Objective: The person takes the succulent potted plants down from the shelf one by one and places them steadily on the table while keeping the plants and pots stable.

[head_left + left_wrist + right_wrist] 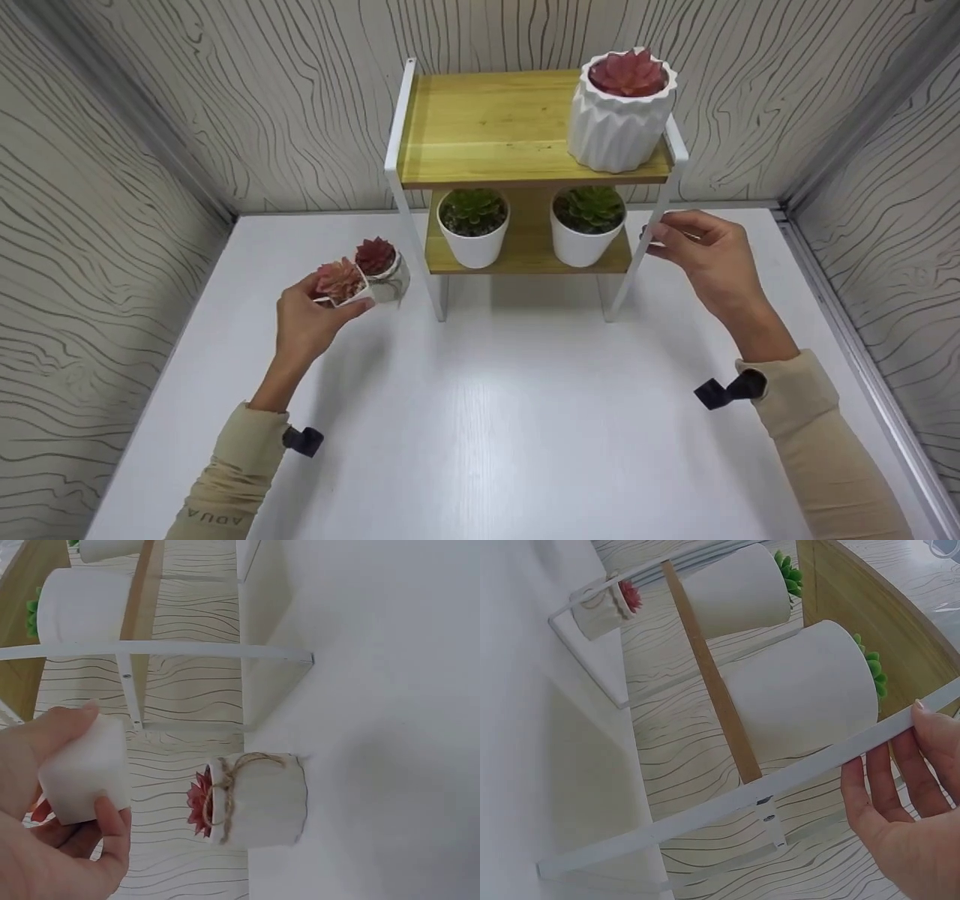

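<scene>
My left hand (307, 319) grips a small square white pot with a pink succulent (341, 280), thumb on one side and fingers on the other. The left wrist view shows the pot's smooth base (90, 772) raised off the table. Just beside it stands a pale pot tied with twine (262, 799), holding a dark red succulent (375, 256). On the far side, my right hand (712, 259) holds the white right leg (697, 814) of a two-tier shelf, with the thumb on its front and the fingers behind.
On the wooden top tier (487, 112) sits a large ribbed white pot (621, 131) with a red succulent, at the right end. Two round white pots (474, 244) with green succulents stand on the lower tier (531, 247). The white table (480, 420) meets wood-patterned walls (315, 97).
</scene>
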`<state>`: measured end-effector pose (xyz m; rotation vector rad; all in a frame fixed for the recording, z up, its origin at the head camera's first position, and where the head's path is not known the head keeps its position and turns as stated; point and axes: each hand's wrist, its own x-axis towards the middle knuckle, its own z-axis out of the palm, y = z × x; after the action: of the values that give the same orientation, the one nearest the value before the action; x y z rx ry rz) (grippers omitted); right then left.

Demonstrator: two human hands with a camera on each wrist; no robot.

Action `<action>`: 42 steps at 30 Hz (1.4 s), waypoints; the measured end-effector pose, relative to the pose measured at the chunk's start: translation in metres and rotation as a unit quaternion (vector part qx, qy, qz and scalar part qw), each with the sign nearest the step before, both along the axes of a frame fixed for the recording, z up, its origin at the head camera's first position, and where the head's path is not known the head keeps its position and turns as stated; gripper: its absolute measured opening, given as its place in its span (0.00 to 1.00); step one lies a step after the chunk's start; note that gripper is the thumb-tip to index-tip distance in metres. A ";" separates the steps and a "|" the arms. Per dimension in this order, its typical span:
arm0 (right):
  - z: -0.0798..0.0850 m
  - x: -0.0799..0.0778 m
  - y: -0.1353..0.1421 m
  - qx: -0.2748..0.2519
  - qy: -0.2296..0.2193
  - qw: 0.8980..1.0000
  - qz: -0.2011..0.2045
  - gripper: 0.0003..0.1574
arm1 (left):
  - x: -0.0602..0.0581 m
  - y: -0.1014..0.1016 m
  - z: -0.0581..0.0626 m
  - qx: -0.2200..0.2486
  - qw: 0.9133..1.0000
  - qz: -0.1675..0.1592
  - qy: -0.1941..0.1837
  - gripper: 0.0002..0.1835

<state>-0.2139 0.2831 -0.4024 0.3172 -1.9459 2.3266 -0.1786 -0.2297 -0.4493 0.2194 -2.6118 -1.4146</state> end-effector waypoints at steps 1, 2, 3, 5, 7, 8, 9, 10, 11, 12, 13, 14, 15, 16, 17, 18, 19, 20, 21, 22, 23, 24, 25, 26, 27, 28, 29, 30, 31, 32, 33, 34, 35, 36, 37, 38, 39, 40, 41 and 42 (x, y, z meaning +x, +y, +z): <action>0.000 0.000 0.000 0.001 0.000 1.000 0.000 0.11 | 0.000 0.000 -0.004 0.000 1.000 0.004 0.002 0.36; 0.000 0.000 0.000 -0.001 0.000 1.000 0.000 0.11 | 0.001 -0.001 -0.008 -0.001 1.000 0.008 0.006 0.36; 0.000 0.000 0.000 -0.001 0.000 1.000 0.001 0.11 | 0.001 -0.001 -0.012 -0.001 1.000 0.011 0.010 0.36; 0.000 0.000 0.000 0.001 -0.001 1.000 0.001 0.12 | 0.002 -0.001 -0.020 0.000 1.000 0.018 0.018 0.36; 0.000 0.001 0.000 0.003 0.000 1.000 0.000 0.12 | 0.002 -0.002 -0.028 0.003 0.999 0.027 0.024 0.36; 0.000 0.001 0.000 0.003 -0.001 1.000 -0.001 0.12 | 0.002 -0.002 -0.031 0.005 0.999 0.033 0.026 0.36; 0.000 0.001 0.000 0.004 0.000 1.000 -0.001 0.12 | 0.001 -0.002 -0.035 0.008 0.999 0.038 0.027 0.36; 0.000 0.001 0.000 0.005 0.000 1.000 -0.002 0.12 | 0.000 -0.002 -0.038 0.011 0.999 0.044 0.027 0.36; 0.000 0.001 0.000 0.006 0.000 1.000 -0.002 0.13 | -0.001 -0.002 -0.042 0.014 0.998 0.051 0.026 0.36; 0.000 0.001 0.000 0.008 0.000 1.000 -0.002 0.13 | -0.002 -0.003 -0.045 0.018 0.998 0.057 0.024 0.36; 0.000 0.001 0.000 0.010 0.001 1.000 -0.002 0.13 | -0.003 -0.003 -0.048 0.022 0.997 0.063 0.023 0.36; 0.000 0.001 0.000 0.013 0.001 1.000 -0.002 0.14 | -0.004 -0.004 -0.051 0.026 0.997 0.070 0.022 0.36; 0.000 0.001 0.000 0.017 0.002 1.000 -0.003 0.14 | -0.006 -0.005 -0.054 0.029 0.996 0.076 0.020 0.36; 0.000 0.001 0.000 0.020 0.002 1.000 -0.003 0.14 | -0.007 -0.006 -0.057 0.031 0.996 0.083 0.018 0.36; 0.000 0.001 0.000 0.022 0.003 1.000 -0.002 0.15 | -0.008 -0.007 -0.060 0.033 0.995 0.090 0.017 0.36; 0.000 0.001 0.000 0.025 0.003 1.000 -0.002 0.15 | -0.009 -0.008 -0.063 0.035 0.995 0.095 0.017 0.36; 0.000 0.001 0.000 0.026 0.003 1.000 -0.001 0.15 | -0.010 -0.009 -0.065 0.035 0.994 0.101 0.017 0.36; 0.000 0.001 -0.001 0.026 0.003 1.000 -0.001 0.15 | -0.011 -0.009 -0.068 0.034 0.994 0.105 0.017 0.36; 0.000 0.001 -0.001 0.025 0.002 1.000 0.000 0.15 | -0.012 -0.010 -0.071 0.033 0.993 0.108 0.017 0.35; 0.000 0.001 -0.001 0.022 0.001 1.000 0.001 0.15 | -0.013 -0.011 -0.073 0.032 0.993 0.110 0.018 0.34; 0.000 0.001 -0.001 0.019 0.001 1.000 0.002 0.14 | -0.014 -0.011 -0.076 0.030 0.993 0.114 0.018 0.33; 0.000 0.001 -0.001 0.015 0.000 1.000 0.003 0.14 | -0.015 -0.011 -0.078 0.030 0.992 0.118 0.018 0.33; 0.000 0.001 -0.001 0.011 0.000 1.000 0.003 0.13 | -0.016 -0.012 -0.081 0.030 0.992 0.121 0.018 0.32; -0.001 0.001 -0.001 0.008 0.000 1.000 0.003 0.13 | -0.017 -0.012 -0.083 0.031 0.991 0.126 0.017 0.31; -0.001 0.001 -0.001 0.005 0.000 1.000 0.004 0.13 | -0.019 -0.013 -0.085 0.033 0.991 0.131 0.015 0.30; -0.001 0.001 -0.001 0.004 0.000 1.000 0.004 0.13 | -0.020 -0.013 -0.087 0.035 0.990 0.137 0.012 0.30; -0.001 0.001 -0.001 0.003 0.000 1.000 0.005 0.13 | -0.021 -0.014 -0.089 0.037 0.989 0.144 0.009 0.29; -0.001 0.001 -0.001 0.003 0.000 1.000 0.006 0.13 | -0.022 -0.015 -0.091 0.039 0.988 0.149 0.005 0.29; -0.002 0.001 -0.001 0.004 0.000 1.000 0.005 0.13 | -0.023 -0.015 -0.092 0.040 0.987 0.153 0.001 0.29; -0.002 0.001 -0.001 0.004 0.000 1.000 0.005 0.13 | -0.024 -0.016 -0.093 0.042 0.987 0.155 -0.002 0.29; -0.002 0.001 -0.001 0.006 -0.001 1.000 0.006 0.13 | -0.025 -0.016 -0.095 0.042 0.986 0.158 -0.001 0.30; -0.002 0.001 -0.001 0.008 -0.001 1.000 0.006 0.14 | -0.025 -0.016 -0.096 0.042 0.986 0.161 -0.003 0.30; -0.002 0.001 -0.001 0.007 -0.001 1.000 0.006 0.14 | -0.026 -0.016 -0.097 0.043 0.986 0.162 -0.006 0.31; -0.002 0.001 -0.001 0.007 -0.001 1.000 0.006 0.14 | -0.027 -0.016 -0.098 0.045 0.986 0.163 -0.008 0.31; -0.002 0.001 -0.001 0.007 -0.001 1.000 0.005 0.14 | -0.028 -0.016 -0.099 0.046 0.985 0.164 -0.010 0.32; -0.002 0.001 -0.001 0.006 -0.001 1.000 0.005 0.14 | -0.030 -0.015 -0.100 0.047 0.985 0.165 -0.014 0.32; -0.002 0.001 -0.001 0.006 -0.002 1.000 0.004 0.14 | -0.031 -0.015 -0.102 0.049 0.985 0.166 -0.018 0.33; -0.002 0.001 0.000 0.004 -0.002 1.000 0.004 0.14 | -0.032 -0.014 -0.103 0.052 0.985 0.166 -0.023 0.33; -0.001 0.001 0.000 0.003 -0.003 1.000 0.004 0.14 | -0.033 -0.014 -0.105 0.055 0.984 0.167 -0.026 0.34; -0.001 0.000 0.000 0.003 -0.003 1.000 0.004 0.14 | -0.034 -0.013 -0.107 0.057 0.984 0.167 -0.026 0.34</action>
<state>-0.2135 0.2829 -0.4038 0.3182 -1.9580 2.3299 -0.2128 -0.2429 -0.5559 0.6831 -2.3882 -1.4512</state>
